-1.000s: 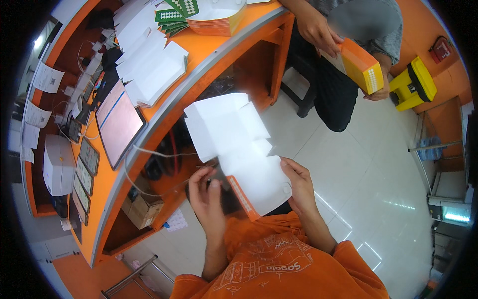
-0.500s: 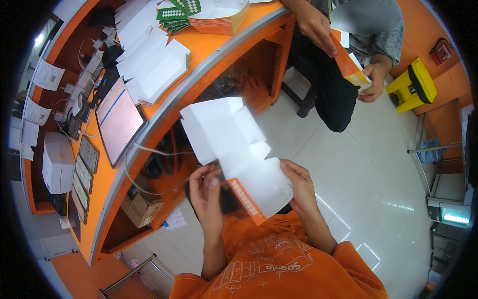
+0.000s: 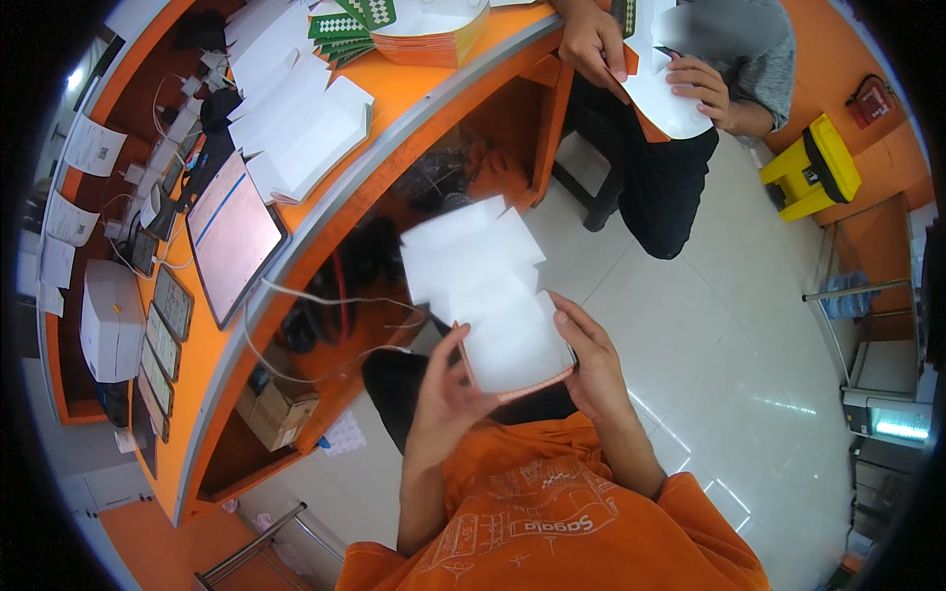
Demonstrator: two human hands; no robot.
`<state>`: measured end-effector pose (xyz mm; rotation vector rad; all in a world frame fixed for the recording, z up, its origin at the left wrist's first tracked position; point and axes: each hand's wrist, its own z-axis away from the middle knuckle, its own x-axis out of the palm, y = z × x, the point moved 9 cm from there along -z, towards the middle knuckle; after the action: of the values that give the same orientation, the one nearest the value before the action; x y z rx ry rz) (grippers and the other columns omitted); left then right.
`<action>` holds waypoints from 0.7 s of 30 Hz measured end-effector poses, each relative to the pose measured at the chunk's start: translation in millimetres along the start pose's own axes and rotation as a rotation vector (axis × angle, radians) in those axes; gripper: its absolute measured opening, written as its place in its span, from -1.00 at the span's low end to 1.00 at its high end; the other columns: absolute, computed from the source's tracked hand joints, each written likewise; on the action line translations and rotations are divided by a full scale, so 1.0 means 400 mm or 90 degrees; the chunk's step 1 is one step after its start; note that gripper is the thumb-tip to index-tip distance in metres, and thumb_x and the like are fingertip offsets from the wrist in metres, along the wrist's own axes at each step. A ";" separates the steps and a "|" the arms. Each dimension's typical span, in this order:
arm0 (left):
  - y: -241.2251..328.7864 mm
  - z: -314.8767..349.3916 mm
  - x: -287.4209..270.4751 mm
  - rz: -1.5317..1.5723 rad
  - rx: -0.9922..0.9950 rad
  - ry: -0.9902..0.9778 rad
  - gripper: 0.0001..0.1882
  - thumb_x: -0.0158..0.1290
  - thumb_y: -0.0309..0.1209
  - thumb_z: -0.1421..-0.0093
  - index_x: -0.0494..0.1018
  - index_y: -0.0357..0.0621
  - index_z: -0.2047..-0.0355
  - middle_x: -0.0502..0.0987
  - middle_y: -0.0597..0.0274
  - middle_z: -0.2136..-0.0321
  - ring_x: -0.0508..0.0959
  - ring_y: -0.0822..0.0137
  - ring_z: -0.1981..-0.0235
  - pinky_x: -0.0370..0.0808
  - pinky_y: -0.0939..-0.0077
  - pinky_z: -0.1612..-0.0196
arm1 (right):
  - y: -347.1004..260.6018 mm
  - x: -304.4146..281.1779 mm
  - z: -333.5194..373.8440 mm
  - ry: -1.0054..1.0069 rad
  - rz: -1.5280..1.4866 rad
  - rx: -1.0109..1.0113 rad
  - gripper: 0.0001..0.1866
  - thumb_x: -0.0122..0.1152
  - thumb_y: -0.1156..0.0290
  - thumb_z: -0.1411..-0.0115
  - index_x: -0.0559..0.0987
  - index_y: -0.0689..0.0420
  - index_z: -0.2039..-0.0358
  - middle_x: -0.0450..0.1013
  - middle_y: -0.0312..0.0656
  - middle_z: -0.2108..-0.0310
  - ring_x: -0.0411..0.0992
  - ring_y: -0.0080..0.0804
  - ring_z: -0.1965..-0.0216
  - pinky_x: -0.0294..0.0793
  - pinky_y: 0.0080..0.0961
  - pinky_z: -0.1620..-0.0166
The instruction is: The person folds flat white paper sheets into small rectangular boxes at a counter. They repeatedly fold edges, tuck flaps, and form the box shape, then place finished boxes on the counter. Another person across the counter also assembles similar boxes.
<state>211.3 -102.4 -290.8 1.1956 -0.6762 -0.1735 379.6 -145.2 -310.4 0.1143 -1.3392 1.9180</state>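
In front of my lap I hold a partly folded cardboard box [image 3: 507,340], its plain white inside facing up. The lid part and its flaps spread away from me; the nearer part has raised sides, with an orange edge showing along the near side. My left hand [image 3: 443,402] grips the left side, thumb at the rim and the other fingers outside and below, slightly blurred. My right hand [image 3: 595,362] clasps the right side, its thumb along the wall and its fingers partly hidden behind.
White unfolded boxes [image 3: 315,128], an orange-sided stack of nested boxes [image 3: 434,47], a tablet [image 3: 236,231] and several phones [image 3: 158,360] lie on the orange counter [image 3: 414,94]. A loose white cable [image 3: 325,295] hangs beside my left. Opposite, a seated co-worker handles another box [image 3: 665,98].
The near part's flat orange-edged flap has been folded up into walls. My left hand has moved right and nearer, onto the box's side. The co-worker's box has turned, showing its white inside.
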 end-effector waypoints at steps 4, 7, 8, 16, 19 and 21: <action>-0.011 0.001 -0.014 0.057 -0.039 0.005 -0.08 0.32 -0.48 -0.12 0.02 -0.16 -0.38 0.46 -0.18 -0.07 0.58 0.10 -0.03 0.65 0.22 0.01 | 0.001 0.027 0.011 -0.090 -0.007 0.050 -0.39 -0.04 0.26 -0.45 0.15 0.37 -0.36 0.29 0.11 -0.23 0.39 -0.17 -0.20 0.53 -0.34 -0.13; -0.013 0.001 -0.019 0.092 -0.052 0.010 -0.12 0.28 -0.50 -0.15 0.02 -0.14 -0.38 0.47 -0.17 -0.07 0.60 0.12 0.00 0.68 0.26 0.07 | 0.000 0.037 0.017 -0.127 0.008 0.059 -0.34 -0.04 0.25 -0.45 0.07 0.38 -0.38 0.27 0.14 -0.25 0.38 -0.13 -0.22 0.56 -0.30 -0.10; -0.015 0.001 -0.021 0.103 -0.060 0.015 -0.13 0.27 -0.50 -0.16 0.02 -0.14 -0.39 0.47 -0.16 -0.07 0.61 0.12 0.01 0.69 0.27 0.08 | 0.000 0.042 0.019 -0.144 -0.004 0.062 -0.33 -0.04 0.25 -0.44 0.05 0.38 -0.39 0.27 0.14 -0.25 0.39 -0.14 -0.21 0.57 -0.30 -0.10; -0.011 0.008 -0.027 0.189 -0.065 0.000 -0.19 0.17 -0.56 -0.23 0.00 -0.10 -0.40 0.45 -0.15 -0.10 0.59 0.08 -0.04 0.69 0.23 0.04 | -0.016 0.061 0.034 -0.218 0.024 0.026 -0.24 0.12 0.33 -0.35 0.02 0.36 -0.41 0.26 0.15 -0.26 0.41 -0.16 -0.18 0.59 -0.37 -0.06; -0.007 0.011 -0.027 0.196 -0.077 0.008 -0.17 0.14 -0.62 -0.20 -0.03 -0.11 -0.41 0.45 -0.16 -0.09 0.58 0.08 -0.04 0.66 0.26 0.03 | -0.011 0.054 0.038 -0.204 0.046 0.039 -0.21 0.20 0.34 -0.30 0.05 0.32 -0.41 0.28 0.15 -0.25 0.42 -0.20 -0.16 0.61 -0.43 -0.02; -0.007 0.013 -0.028 0.197 -0.088 0.032 -0.11 0.10 -0.72 -0.16 -0.07 -0.13 -0.42 0.48 -0.17 -0.05 0.59 0.12 -0.02 0.63 0.37 0.04 | -0.006 0.046 0.037 -0.187 0.048 0.048 -0.19 0.23 0.35 -0.28 0.06 0.30 -0.41 0.30 0.15 -0.24 0.43 -0.23 -0.15 0.62 -0.47 0.03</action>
<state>200.2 -102.6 -296.5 0.9471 -0.7833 0.0676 363.4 -147.4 -293.1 0.4017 -1.4794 2.0752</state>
